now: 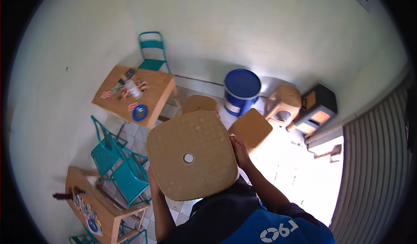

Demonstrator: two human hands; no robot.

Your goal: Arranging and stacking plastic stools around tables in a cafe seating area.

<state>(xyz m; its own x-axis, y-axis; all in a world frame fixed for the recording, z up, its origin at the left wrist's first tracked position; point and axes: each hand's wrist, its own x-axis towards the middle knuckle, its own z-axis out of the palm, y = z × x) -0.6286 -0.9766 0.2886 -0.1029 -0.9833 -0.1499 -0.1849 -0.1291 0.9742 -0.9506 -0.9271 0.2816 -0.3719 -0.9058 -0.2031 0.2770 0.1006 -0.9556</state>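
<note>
A tan plastic stool [208, 135] with a square, rounded seat and a round hole in its middle is held up in front of my body. My right hand [239, 152] grips its right edge. At the left edge is my left hand [153, 184], mostly hidden behind the seat, closed on that side. The stool's legs are out of sight beneath the seat. Just beyond it on the floor stand another tan stool [200, 102] and, to the right, a brown square-topped stool [252, 130].
A wooden table [152, 100] with cards, a bottle and a blue dish stands ahead left. Teal metal chairs [130, 181] and a second wooden table [102, 215] are at the left. Ahead are a lidded blue drum [241, 87], stacked stools [286, 100] and a black speaker-like box [319, 107].
</note>
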